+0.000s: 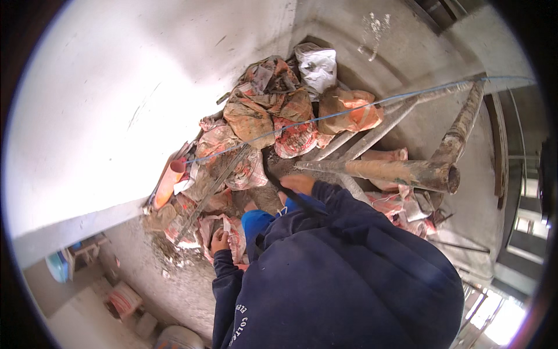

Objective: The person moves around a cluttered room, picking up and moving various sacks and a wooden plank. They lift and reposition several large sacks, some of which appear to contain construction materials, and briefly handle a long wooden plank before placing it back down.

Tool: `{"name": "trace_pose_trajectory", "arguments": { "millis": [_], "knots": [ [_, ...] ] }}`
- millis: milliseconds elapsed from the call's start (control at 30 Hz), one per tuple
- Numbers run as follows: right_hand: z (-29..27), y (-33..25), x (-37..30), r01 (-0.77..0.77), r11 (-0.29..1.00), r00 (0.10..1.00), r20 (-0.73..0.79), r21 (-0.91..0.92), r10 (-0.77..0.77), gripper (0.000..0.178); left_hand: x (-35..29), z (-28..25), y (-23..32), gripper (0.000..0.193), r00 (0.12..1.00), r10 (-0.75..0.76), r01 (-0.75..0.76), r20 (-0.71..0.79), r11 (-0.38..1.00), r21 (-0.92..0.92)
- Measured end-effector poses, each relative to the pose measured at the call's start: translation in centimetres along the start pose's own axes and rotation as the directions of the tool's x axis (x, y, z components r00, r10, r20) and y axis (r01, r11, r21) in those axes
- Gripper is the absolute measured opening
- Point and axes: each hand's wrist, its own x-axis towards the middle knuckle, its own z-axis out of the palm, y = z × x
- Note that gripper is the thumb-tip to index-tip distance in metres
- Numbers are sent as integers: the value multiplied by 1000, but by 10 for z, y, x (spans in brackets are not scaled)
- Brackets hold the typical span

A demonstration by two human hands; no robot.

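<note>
Both hands down among the dusty sacks in the corner.

We've got our right hand [296, 185] wrapped around a dark strap [272, 173], grip clenched on it, the strap curving up from the fist toward the heap of crumpled sacks [273, 110]. Our left hand [220, 241] sits lower, fingers resting on a dirt-caked sack [232, 232] at the foot of the pile; we can't tell whether that grip is closed on it or only touching. Just right of the strap hand, a rusty pipe [401, 173] lies across the bags, its open end facing right. A thin blue line [360, 106] runs taut over the pile. An orange tube [168, 181] leans by the pale wall [116, 104] on the left.
</note>
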Motion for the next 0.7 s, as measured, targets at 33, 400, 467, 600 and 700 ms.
{"name": "trace_pose_trajectory", "arguments": {
  "millis": [33, 400, 467, 600, 700],
  "knots": [
    [13, 13, -18, -441, 876, 892, -14, 193, 452, 50, 10, -1, 2, 37, 998, 42, -44, 41, 997, 61],
    [132, 104, -157, -836, 111, 145, 22, 537, 989, 55, 181, -44, 148, 35, 835, 417, -502, 360, 307, 808],
    [119, 82, -114, -629, 777, 700, -435, -1, 566, 49, 203, -24, 252, 43, 742, 545, -667, 391, 540, 514],
    [52, 52, 0, -328, 905, 537, -734, 272, 416, 34, 170, 36, 468, 34, 136, 909, -842, 395, -103, 529],
    [-17, 79, 52, -563, 811, 427, -783, 160, 452, 30, 119, 83, 595, 31, -201, 868, -734, 455, -441, 517]
  ]
}}
